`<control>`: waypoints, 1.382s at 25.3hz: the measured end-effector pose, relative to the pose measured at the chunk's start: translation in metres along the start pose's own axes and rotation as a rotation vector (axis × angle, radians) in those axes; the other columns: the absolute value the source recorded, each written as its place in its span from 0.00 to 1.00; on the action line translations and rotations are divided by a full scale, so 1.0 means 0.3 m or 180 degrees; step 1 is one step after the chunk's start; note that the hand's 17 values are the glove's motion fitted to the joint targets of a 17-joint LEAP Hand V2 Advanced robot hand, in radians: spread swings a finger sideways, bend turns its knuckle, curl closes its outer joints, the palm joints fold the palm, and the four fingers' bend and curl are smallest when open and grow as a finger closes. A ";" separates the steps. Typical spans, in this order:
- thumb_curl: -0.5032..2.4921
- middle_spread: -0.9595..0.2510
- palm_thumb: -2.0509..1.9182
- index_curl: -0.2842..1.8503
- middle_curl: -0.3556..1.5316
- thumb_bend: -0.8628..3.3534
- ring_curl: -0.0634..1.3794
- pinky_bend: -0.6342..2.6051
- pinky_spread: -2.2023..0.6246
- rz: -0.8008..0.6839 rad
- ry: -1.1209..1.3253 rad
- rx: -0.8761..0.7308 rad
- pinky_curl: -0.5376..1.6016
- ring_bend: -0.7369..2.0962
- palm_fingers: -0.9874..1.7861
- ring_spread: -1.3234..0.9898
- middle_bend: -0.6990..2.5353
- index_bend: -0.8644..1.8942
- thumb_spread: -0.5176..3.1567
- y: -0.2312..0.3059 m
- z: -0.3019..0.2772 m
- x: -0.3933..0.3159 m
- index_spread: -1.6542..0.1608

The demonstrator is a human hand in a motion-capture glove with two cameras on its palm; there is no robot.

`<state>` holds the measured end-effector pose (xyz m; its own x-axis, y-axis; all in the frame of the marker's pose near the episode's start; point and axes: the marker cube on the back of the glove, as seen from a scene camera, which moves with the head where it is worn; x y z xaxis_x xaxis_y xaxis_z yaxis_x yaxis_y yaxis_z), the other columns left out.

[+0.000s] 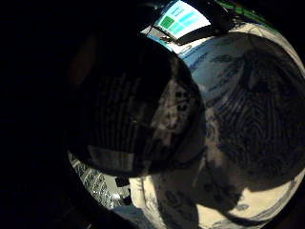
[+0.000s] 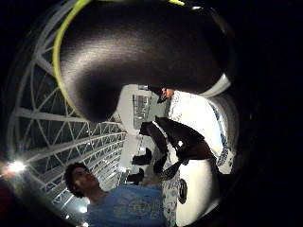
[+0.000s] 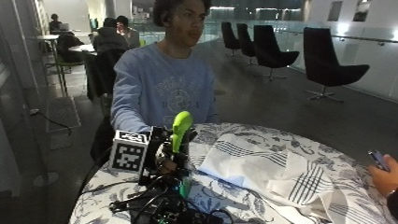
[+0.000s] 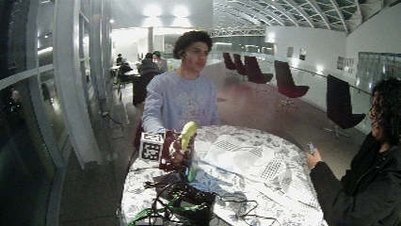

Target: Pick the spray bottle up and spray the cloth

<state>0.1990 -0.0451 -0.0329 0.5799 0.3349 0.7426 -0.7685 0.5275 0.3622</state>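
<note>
Right hand [image 3: 167,156] raised above table [image 3: 249,205], fingers wrapped round spray bottle [image 3: 181,128]. Bottle held upright, bright green head standing above the hand, green body showing just below it. Cloth [image 3: 261,168], white with dark stripe bands, lying rumpled on the floral-covered table just beside the hand, apart from the bottle.

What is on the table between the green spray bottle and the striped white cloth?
Only patterned tablecloth: in the outside view, the spray bottle in the hand and the cloth are separated by it.
</note>
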 end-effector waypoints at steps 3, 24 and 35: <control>0.27 0.77 0.67 0.27 0.40 0.20 0.24 0.22 0.87 0.0015 0.0075 0.0181 0.36 0.35 0.54 0.59 0.35 0.41 0.41 -0.016 0.021 0.020 0.71; 0.34 0.72 0.76 0.32 0.42 0.21 0.31 0.24 0.89 -0.0108 0.0018 -0.0881 0.33 0.45 0.68 0.57 0.34 0.40 0.33 0.015 0.054 -0.139 0.78; 0.36 0.74 0.76 0.34 0.42 0.20 0.31 0.24 0.89 0.0636 -0.0249 -0.2762 0.34 0.43 0.69 0.58 0.32 0.38 0.32 0.163 0.254 -0.351 0.80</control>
<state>0.0797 -0.1140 -0.0505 0.4127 0.4465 0.7939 -0.3597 0.8807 -0.3083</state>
